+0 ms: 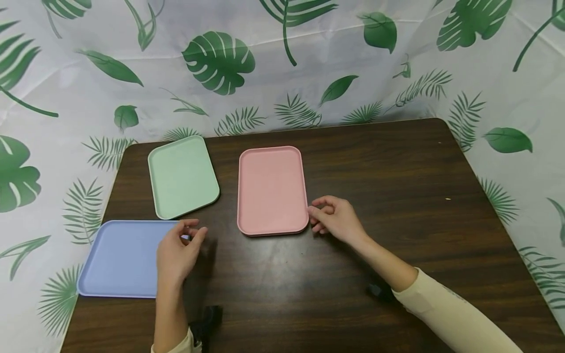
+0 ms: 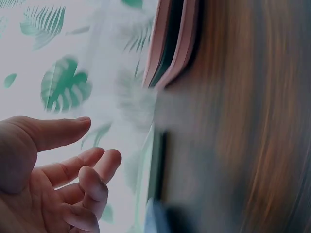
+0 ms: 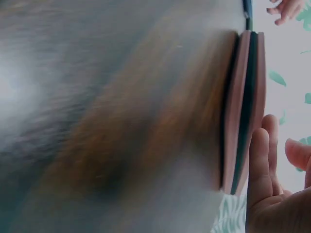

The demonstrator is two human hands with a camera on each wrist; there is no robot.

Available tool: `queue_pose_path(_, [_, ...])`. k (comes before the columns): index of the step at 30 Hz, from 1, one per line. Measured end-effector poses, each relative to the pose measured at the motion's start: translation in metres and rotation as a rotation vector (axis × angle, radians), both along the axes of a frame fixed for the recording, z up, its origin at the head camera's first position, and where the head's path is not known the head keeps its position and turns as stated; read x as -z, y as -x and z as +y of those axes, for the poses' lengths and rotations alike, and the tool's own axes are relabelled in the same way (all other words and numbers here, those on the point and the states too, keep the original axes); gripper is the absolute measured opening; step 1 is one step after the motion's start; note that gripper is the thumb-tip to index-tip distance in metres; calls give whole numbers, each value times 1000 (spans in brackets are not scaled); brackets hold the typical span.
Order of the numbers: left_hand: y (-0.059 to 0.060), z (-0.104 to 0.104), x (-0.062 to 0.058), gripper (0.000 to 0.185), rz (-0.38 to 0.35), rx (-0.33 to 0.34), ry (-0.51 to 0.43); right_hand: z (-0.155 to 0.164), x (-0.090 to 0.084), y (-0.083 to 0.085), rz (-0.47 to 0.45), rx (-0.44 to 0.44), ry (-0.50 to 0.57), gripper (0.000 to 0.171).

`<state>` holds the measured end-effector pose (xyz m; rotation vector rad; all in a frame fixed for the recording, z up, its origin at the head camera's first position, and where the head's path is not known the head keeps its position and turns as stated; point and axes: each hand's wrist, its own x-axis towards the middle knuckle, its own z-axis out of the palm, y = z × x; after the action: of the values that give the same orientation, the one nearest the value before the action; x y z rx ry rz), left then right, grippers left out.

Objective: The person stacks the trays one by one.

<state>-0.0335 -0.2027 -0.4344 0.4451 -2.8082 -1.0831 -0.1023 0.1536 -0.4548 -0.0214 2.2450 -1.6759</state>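
Three flat rectangular plastic trays lie on the dark wooden table: one mint-green tray at the back left, one pink tray in the middle, one lavender-blue tray at the front left. The right hand touches the pink tray's near right corner, fingers loosely bent, gripping nothing. The left hand hovers at the blue tray's right edge, fingers relaxed and empty. A leaf-print curtain hangs behind.

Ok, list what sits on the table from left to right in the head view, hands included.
Blue tray → left hand, over the blue tray's right end → pink tray → right hand, at the pink tray's right edge. The green tray lies farther back and overlaps the first two across, so it is left out.
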Motion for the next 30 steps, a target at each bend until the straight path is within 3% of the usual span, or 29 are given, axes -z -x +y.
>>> queue_pose_path(7, [-26, -54, -14, 34, 4, -224, 130, -17, -13, 3, 68, -5, 31, 33])
queue_pose_path(15, [-58, -120, -21, 50, -120, -484, 191, -58, -27, 0, 2, -122, 143, 38])
queue_pose_path(23, [-71, -157, -11, 70, -314, -598, 213, -103, -31, -13, -14, -320, 146, 39])
queue_pose_path(30, [-78, -174, 0, 75, -406, -581, 231, -138, -25, -24, 14, -509, 63, 46])
